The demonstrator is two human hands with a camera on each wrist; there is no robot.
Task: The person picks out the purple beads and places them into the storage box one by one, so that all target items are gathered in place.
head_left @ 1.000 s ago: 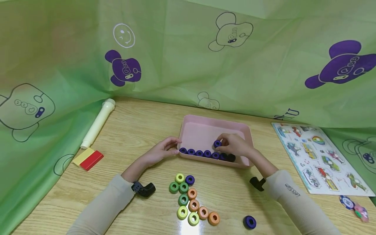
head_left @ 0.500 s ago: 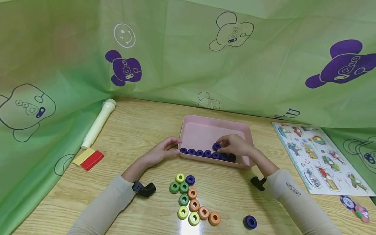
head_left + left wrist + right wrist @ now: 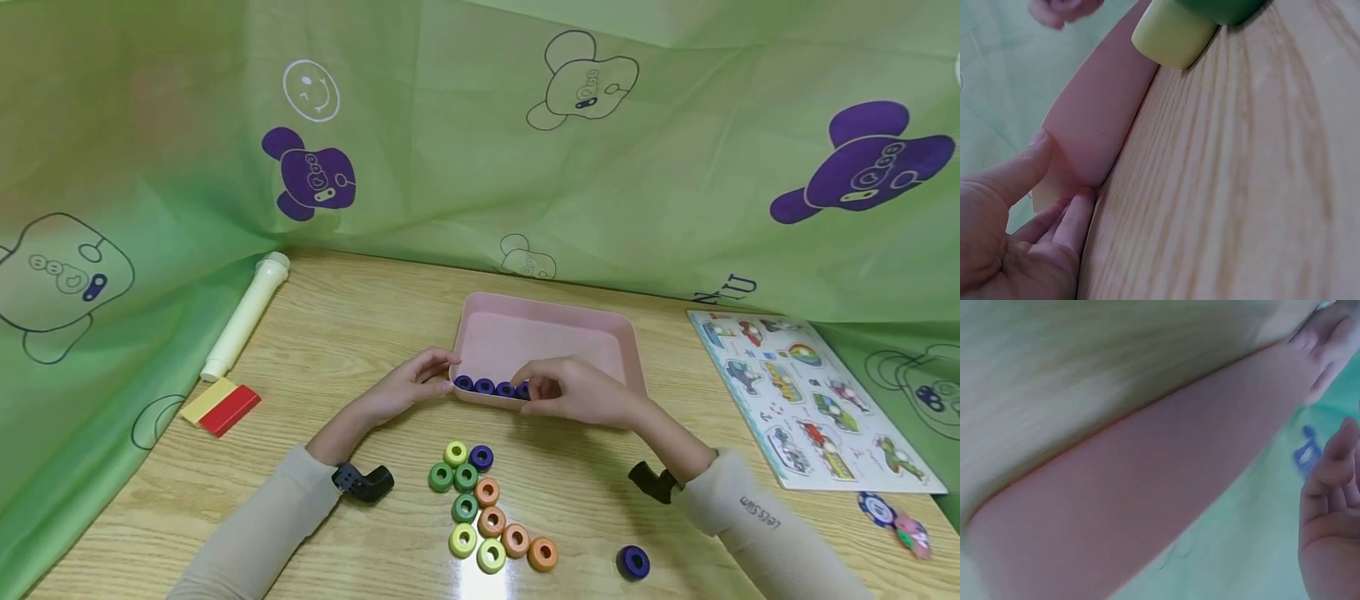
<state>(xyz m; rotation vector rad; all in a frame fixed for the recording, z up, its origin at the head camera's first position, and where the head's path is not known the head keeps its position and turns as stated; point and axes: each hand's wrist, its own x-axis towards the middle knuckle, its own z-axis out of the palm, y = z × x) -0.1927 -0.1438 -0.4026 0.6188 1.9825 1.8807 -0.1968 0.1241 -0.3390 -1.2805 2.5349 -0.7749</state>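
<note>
A pink tray (image 3: 543, 310) lies on the wooden table, with a row of dark purple ring beads (image 3: 484, 387) along its near wall. My left hand (image 3: 405, 387) holds the tray's near left corner, thumb on the near wall and fingers round the side, as the left wrist view (image 3: 1029, 225) shows. Over the near wall my right hand (image 3: 573, 390) has bent fingers, its fingertips right at a purple bead (image 3: 523, 389) in the row. The hand hides the row's right part. In the right wrist view the tray wall (image 3: 1147, 462) stands before its fingers; I cannot tell whether they pinch a bead.
Yellow, green, orange and purple beads (image 3: 491, 522) cluster in front of the tray. A lone purple bead (image 3: 633, 563) lies at right. A picture puzzle board (image 3: 817, 400) is on the right, a white tube (image 3: 243, 321) and a yellow-red piece (image 3: 221, 407) on the left.
My right hand, which held a purple bead above the row, has moved left and toward the near wall. That bead no longer shows apart from the row. The left hand stays at the corner.
</note>
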